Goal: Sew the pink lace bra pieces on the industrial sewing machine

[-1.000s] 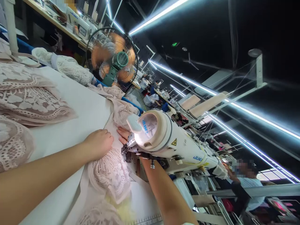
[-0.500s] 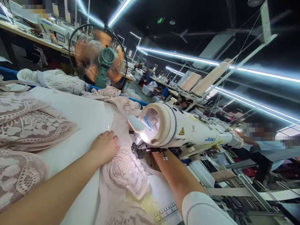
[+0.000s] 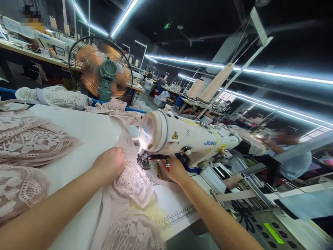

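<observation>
My left hand (image 3: 110, 165) is closed on the edge of a pale pink lace bra (image 3: 134, 178), its fingers curled into the fabric left of the needle area. The bra's lace cup lies in front of the presser foot (image 3: 141, 160) of a white sewing machine (image 3: 179, 135). A plain strip of the same cloth (image 3: 127, 139) runs up behind my fingers. Under the machine arm, my right hand (image 3: 175, 170) is bent with its fingers drawn together; the machine's parts partly cover the fingertips, and what they hold cannot be made out.
More lace pieces (image 3: 39, 139) lie on the white table (image 3: 75, 128) at left. A fan (image 3: 101, 69) is running behind the table. Thread cones (image 3: 215, 83) stand beyond the machine. A control panel (image 3: 270, 229) is at lower right. A person (image 3: 288, 156) works at far right.
The view has swung right, so the machine sits farther left. My right hand, mostly hidden behind the machine head before, now shows. My left fingers are curled tighter on the bra.
</observation>
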The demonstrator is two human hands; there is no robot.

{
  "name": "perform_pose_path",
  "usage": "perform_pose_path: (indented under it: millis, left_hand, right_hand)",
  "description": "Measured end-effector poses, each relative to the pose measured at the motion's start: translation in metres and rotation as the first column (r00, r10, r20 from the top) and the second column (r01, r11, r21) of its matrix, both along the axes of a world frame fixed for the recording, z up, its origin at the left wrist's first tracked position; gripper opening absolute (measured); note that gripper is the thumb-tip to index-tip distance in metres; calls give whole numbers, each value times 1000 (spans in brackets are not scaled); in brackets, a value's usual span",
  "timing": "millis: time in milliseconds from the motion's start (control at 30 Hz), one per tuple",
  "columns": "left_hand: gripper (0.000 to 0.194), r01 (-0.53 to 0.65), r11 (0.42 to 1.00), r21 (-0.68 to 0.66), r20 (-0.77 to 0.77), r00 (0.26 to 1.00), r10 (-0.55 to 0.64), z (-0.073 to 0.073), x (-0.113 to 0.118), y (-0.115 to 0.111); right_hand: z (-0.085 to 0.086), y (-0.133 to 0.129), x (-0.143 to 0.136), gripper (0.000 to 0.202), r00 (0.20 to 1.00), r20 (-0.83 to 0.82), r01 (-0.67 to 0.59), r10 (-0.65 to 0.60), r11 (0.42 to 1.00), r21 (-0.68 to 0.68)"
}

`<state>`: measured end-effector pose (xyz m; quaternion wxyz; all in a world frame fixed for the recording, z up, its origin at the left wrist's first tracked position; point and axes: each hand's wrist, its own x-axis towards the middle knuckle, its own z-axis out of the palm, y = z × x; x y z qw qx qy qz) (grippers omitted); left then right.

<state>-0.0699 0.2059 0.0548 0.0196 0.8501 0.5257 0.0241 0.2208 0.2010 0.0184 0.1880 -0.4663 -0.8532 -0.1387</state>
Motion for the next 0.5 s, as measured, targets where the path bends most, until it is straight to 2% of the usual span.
perform_pose_path:
  millis: [67,133,167,233,267,367,433,500]
  left_hand:
    - [31,39,997,-63,23,999,-37,7,16,-20]
    - [33,117,987,-113,69,992,-110,5,33,-44]
    - [38,167,980,-110,83,984,-159,1,40,-55]
    - [62,265,963,-51,53,964,-262,-14,47,-74]
    - [66,293,956,-12,15,956,-292,-23,46,-80]
    - [45,325,940,100,-49,946,-322,-46,24,-86]
    - [46,343,927,150,-49,939,-340,-51,3,-83]
    - [49,365,913,180,-33,930,-365,-49,-15,-78]
  right_hand:
    - [-2,-22,9,18,994,-21,-107,107,994,10]
    - [-4,-45,10,22,970,-54,-236,236,972,23]
    - [-6,-56,8,26,956,-71,-284,286,958,27]
    - [-10,-70,-1,35,940,-100,-327,327,945,26]
    - [-12,-74,-7,38,940,-115,-321,321,947,24]
    - [-20,-71,-27,28,945,-161,-284,284,959,27]
    - [-25,-62,-36,13,943,-166,-283,288,958,52]
    - [-29,-55,-40,7,938,-143,-308,316,949,73]
